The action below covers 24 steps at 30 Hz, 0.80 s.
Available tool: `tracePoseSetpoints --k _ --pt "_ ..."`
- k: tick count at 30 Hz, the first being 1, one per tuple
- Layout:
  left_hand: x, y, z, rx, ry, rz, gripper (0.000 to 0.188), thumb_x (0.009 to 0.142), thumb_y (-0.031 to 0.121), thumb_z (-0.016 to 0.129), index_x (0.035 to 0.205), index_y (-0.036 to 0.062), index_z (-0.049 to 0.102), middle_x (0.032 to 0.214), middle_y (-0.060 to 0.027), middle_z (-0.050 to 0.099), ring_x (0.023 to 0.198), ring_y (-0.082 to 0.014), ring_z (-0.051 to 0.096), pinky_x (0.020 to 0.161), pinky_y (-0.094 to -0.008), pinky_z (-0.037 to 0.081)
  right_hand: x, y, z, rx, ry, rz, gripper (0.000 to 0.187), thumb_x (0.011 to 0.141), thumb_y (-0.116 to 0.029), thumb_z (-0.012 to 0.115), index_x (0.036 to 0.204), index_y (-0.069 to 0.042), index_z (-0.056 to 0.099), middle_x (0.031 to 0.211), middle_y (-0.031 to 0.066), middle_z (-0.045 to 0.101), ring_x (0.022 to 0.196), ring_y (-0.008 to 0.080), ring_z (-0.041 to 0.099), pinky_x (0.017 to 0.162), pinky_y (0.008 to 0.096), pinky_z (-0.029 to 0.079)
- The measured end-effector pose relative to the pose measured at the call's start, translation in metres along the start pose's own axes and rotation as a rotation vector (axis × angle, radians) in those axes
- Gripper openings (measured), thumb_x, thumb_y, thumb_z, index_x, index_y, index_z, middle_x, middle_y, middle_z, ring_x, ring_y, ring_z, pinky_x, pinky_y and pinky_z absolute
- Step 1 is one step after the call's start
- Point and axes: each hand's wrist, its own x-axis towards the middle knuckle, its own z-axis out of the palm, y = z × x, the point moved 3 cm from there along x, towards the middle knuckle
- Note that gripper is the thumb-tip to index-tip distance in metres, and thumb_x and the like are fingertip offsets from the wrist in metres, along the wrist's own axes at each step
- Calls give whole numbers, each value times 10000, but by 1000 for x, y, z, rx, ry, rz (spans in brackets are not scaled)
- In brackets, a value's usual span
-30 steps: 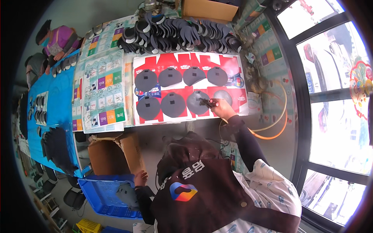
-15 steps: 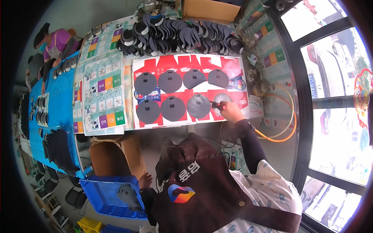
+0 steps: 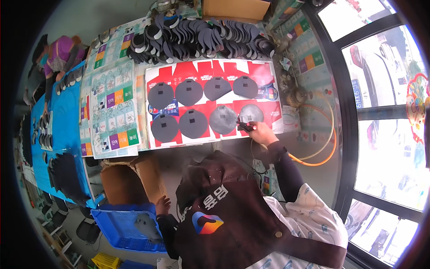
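Note:
My right hand [image 3: 261, 134] grips a black spray gun [image 3: 246, 127] with reddish parts. An orange hose [image 3: 313, 164] curves away to the right beside my forearm. The gun's front is over the board's near edge, beside two pale, wet-looking discs: one at the near right [image 3: 251, 115] and its left neighbour [image 3: 223, 119]. The other round pieces, such as this dark grey disc [image 3: 193, 123], look matt, and each bears a small black patch. They lie in two rows on a red and white printed board [image 3: 204, 143]. My left hand [image 3: 163, 205] hangs low, holding nothing, its fingers apart, beside a cardboard box [image 3: 151, 177].
Overlapping dark grey curved pieces [image 3: 201, 38] are heaped behind the board. A blue crate [image 3: 117, 227] with a grey piece inside stands at lower left. Another person [image 3: 60, 54] works at a blue table [image 3: 67, 134]. A window [image 3: 385, 134] is on the right.
My right hand has drawn the spray gun slightly toward me, uncovering more of the near-right disc. My left hand has turned a little, showing more of its fingers. The whole view has shifted slightly.

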Motion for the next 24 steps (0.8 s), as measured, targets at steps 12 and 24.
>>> tracePoseSetpoints --k 12,24 --pt "1 -25 -5 -88 -85 -26 360 1005 303 570 1256 49 607 1020 -149 715 761 -234 678 577 -315 495 -3 -13 -2 16 97 157 303 878 -228 648 1089 -26 727 920 310 674 958 479 653 829 522 520" --pt "16 -49 -21 -231 -181 -45 353 1019 312 570 1256 53 597 1007 -161 709 739 -248 672 556 -322 502 2 -17 20 -3 -62 -55 224 898 -190 574 939 -7 696 906 297 682 938 483 654 817 558 507"
